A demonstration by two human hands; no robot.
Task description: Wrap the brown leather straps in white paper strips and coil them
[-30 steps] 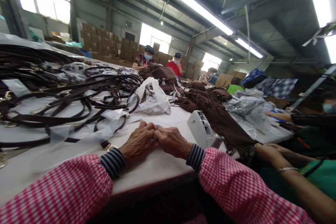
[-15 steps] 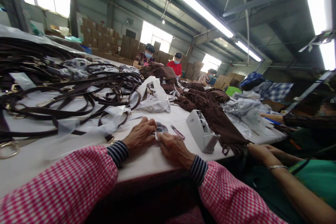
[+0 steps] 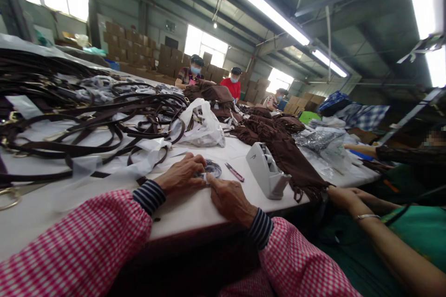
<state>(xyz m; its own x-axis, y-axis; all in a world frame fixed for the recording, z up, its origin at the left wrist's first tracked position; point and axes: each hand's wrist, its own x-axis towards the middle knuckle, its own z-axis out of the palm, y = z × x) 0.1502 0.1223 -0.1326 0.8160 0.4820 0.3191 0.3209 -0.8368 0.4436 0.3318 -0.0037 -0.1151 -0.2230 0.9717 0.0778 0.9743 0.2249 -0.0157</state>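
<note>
While both forearms in pink checked sleeves are lying across the near edge of the white table, the left hand is curling its fingers shut on the left side of a small clear packet. The right hand is lying almost flat and open, with only 1 fingertip pressing the packet's near edge. The packet is resting on the table just beyond both hands, a little in from the near edge. It is showing a dark coiled thing under glossy film, too small to identify.

By its look it is going to handle as light, limp and slippery. A pinch on the film border, with 1 finger pinning it flat, is seeming the safer hold.

Just beside the packet, to the right, pink snips are lying, and a white tape dispenser is standing near the table's right edge. Past that edge, a co-worker's hand with a bangle is resting.

Further in, brown straps are sprawling over the left half, a white plastic bag is slumping mid-table, and brown fringed fabric is trailing along the right side. At the far end, 3 people are sitting, and cardboard boxes are standing stacked against the wall under strip lights.
</note>
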